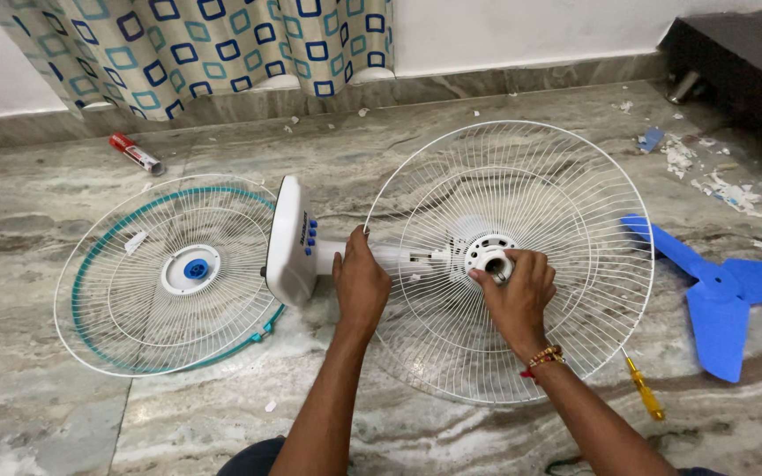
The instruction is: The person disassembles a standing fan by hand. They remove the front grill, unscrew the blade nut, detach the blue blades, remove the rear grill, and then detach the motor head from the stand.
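left hand (360,284) wrapped around white fan neck (399,257) on the floor (37,414). right hand (515,291) fingers pinch round white nut (492,261) at centre of rear grille (522,256). front grille (169,273) left, blue blade (720,295) right, yellow screwdriver (644,390) near.

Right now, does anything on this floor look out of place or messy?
Yes. Torn scraps of paper lie scattered on the floor at the upper right. The blue fan blade lies loose beside the rear grille, and a red and white tube lies alone near the curtain.
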